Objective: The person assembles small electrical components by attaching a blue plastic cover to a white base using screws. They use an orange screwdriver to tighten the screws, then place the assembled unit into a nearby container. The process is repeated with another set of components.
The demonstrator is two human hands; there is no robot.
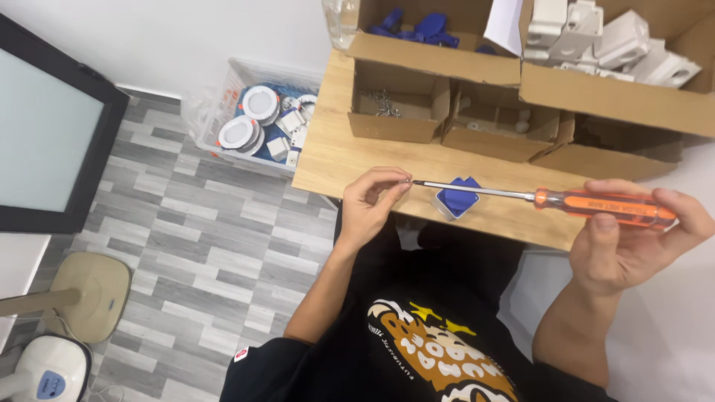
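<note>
Hands (376,195) at table edge (350,167), screwdriver (566,201)

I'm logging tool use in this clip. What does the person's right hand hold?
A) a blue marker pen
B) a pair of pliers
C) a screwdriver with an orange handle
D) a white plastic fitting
C: the right hand grips the orange handle of a screwdriver, whose metal shaft points toward the fingers of the left hand.

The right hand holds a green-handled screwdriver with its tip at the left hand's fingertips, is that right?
Not quite. The head view shows the screwdriver has an orange handle, not green. The right hand does hold it, tip at the left hand fingertips.
</note>
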